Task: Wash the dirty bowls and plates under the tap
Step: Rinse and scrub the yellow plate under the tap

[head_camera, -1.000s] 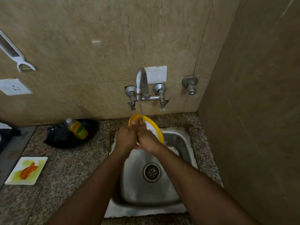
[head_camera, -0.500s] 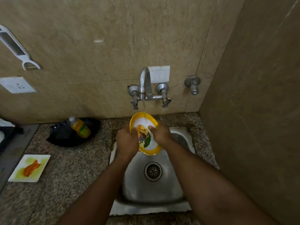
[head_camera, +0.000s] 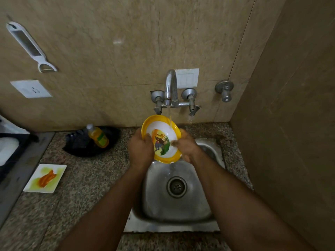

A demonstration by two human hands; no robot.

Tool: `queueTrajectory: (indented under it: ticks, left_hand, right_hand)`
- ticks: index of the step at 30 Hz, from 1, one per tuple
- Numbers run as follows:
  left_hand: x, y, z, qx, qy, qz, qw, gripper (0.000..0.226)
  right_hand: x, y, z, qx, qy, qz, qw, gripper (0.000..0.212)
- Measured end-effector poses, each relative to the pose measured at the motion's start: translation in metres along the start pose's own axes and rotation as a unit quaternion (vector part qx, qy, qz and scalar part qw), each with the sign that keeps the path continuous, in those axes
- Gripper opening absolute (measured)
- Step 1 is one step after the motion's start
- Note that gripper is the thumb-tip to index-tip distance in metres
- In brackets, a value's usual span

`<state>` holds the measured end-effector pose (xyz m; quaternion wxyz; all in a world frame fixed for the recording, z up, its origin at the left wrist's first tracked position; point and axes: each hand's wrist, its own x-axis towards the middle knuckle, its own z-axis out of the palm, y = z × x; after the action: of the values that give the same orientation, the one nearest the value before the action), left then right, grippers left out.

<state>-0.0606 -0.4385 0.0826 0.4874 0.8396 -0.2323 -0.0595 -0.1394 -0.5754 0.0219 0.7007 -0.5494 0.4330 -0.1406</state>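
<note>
the yellow-rimmed bowl (head_camera: 161, 138) is held above the back of the steel sink (head_camera: 181, 201), tilted so its white inside with the printed cartoon faces the camera. the stream from the tap (head_camera: 170, 87) lands on the upper right part of the bowl's inside and runs off its lower edge toward the drain (head_camera: 176, 187).

the left hand (head_camera: 140, 151) grips the bowl's left rim, fingers curled over the edge and closed on it. the right hand (head_camera: 187, 147) sits at the right rim with fingertips reaching onto the inner face beside the picture — it looks like rubbing, though that is a judgement; the motion blur there hides whether the fingers are pinching the rim or only pressing flat on it.

the bowl looks like light melamine or plastic: stiff, thin-walled, unlikely to shatter but very slippery when wet. the safest hold seems to be the rim, thumb on one face and fingers on the other, with one hand anchoring while the other scrubs. a loose grip could let it skid down into the sink.

left of the sink, on the granite counter (head_camera: 87, 187), a white square plate (head_camera: 45, 178) smeared with orange and green residue waits unwashed. further back on that same side, near the wall, a yellow soap bottle (head_camera: 98, 135) lies on a black dish (head_camera: 90, 142). so the work appears to be partway — this bowl in rinse, at least the square plate to go.
</note>
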Motion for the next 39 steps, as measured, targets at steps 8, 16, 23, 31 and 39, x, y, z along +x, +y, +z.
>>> queueTrajectory:
  ticks: [8,16,23,31,39]
  left_hand:
    - [-0.005,0.004,0.009,-0.019,-0.015,0.009,1.0,0.038]
    - [-0.006,-0.025,0.024,-0.024,-0.001,-0.197,0.98,0.047]
    - [0.004,-0.001,0.067,-0.049,-0.05,-0.373,0.925,0.115]
    - [-0.025,0.018,0.105,0.06,-0.106,-0.173,0.977,0.101]
    - [-0.048,-0.019,0.084,0.347,-0.305,0.261,0.848,0.081]
  right_hand:
    - [-0.015,-0.001,-0.003,-0.08,0.107,0.03,0.991,0.038]
    - [-0.039,-0.004,-0.021,-0.11,0.062,-0.042,0.991,0.057]
    - [-0.064,-0.027,-0.022,-0.351,0.282,-0.168,0.877,0.026]
    - [-0.034,-0.034,-0.06,-0.244,0.335,-0.116,0.903,0.04]
    - [-0.021,0.003,-0.034,-0.139,0.288,-0.044,0.946,0.039]
